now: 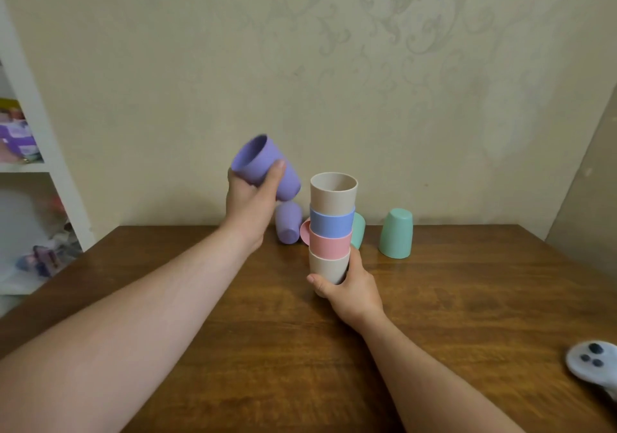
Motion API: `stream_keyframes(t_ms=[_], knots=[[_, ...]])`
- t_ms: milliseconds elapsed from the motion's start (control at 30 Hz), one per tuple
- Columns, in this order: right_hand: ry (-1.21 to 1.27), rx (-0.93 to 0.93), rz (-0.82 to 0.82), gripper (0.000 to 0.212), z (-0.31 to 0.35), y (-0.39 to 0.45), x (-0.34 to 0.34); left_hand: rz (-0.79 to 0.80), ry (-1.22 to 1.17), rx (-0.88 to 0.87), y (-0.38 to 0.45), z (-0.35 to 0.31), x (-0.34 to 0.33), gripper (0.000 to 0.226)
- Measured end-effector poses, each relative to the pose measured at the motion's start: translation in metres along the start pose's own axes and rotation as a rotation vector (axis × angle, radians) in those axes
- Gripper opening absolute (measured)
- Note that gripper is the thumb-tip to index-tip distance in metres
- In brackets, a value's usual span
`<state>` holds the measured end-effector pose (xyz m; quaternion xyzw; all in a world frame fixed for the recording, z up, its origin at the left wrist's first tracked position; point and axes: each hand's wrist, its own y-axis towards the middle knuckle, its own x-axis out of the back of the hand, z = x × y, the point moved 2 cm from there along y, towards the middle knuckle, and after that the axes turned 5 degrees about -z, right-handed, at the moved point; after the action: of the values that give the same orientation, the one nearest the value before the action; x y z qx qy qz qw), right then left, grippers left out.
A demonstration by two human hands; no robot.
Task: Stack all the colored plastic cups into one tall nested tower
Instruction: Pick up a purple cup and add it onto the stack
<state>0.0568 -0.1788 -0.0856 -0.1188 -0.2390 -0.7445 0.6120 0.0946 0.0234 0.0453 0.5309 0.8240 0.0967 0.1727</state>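
Note:
My right hand (347, 285) grips the bottom of a nested stack (332, 225) of beige, pink, blue and beige cups, mouths up. My left hand (250, 199) holds a purple cup (263, 165) in the air, tilted with its mouth toward the upper left, a little left of the stack's top. A second purple cup (287, 224) lies on its side on the table behind my left hand. A pink cup (304, 231) lies partly hidden behind the stack. One mint cup (359, 230) peeks out behind the stack, and another mint cup (396, 233) stands upside down to the right.
The wooden table (434, 315) reaches back to a papered wall. A white game controller (592, 364) lies at the table's right edge. A white shelf unit (30, 165) with assorted items stands to the left of the table.

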Motion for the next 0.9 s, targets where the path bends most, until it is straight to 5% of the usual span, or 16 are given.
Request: stream_keyframes(t_ms=[167, 267, 400, 600, 767, 900], knots=[[-0.004, -0.003, 0.005, 0.083, 0.000, -0.001, -0.001, 0.056, -0.100, -0.209, -0.003, -0.067, -0.039, 0.069], [-0.006, -0.003, 0.003, 0.084, 0.001, -0.001, 0.000, 0.195, 0.062, -0.151, -0.013, -0.071, -0.058, 0.079], [-0.006, -0.004, 0.000, 0.083, 0.002, -0.002, 0.001, 0.373, 0.402, -0.032, -0.030, -0.042, -0.065, 0.057], [0.005, -0.003, 0.014, 0.084, 0.002, -0.002, 0.001, 0.391, 0.279, 0.029, -0.037, -0.022, -0.062, 0.053], [0.004, 0.005, 0.029, 0.086, 0.004, -0.003, 0.002, 0.409, 0.212, 0.021, -0.046, 0.007, -0.055, 0.088], [-0.005, 0.017, 0.047, 0.081, 0.005, -0.004, 0.003, 0.328, 0.146, 0.064, -0.053, 0.032, -0.060, 0.070]])
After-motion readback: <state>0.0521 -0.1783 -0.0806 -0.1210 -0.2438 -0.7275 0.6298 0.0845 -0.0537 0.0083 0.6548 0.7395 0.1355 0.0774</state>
